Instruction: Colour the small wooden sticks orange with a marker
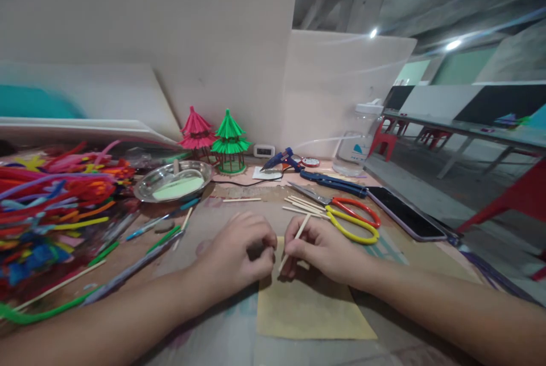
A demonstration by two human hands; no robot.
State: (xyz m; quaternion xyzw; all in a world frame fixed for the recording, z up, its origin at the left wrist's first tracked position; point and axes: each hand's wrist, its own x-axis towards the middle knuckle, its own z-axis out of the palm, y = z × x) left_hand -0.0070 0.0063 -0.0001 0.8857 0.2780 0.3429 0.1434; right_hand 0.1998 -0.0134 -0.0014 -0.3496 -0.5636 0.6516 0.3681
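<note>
My right hand [318, 246] is closed in a pinch round a thin wooden stick [298, 233], which slants up from the yellow paper sheet [311, 309] lying under both hands. My left hand [241, 252] is curled shut just left of it, knuckles up, fingertips resting at the paper's top edge. What its fingers grip is hidden. The two hands nearly touch over the paper.
Several loose sticks [302, 206] and red-and-yellow scissors [354, 219] lie behind my right hand. A phone [405, 213], blue glue gun [281, 158], pink [197, 134] and green [230, 140] paper pavilions, a metal dish [173, 181] and a pipe-cleaner pile [46, 201] surround them.
</note>
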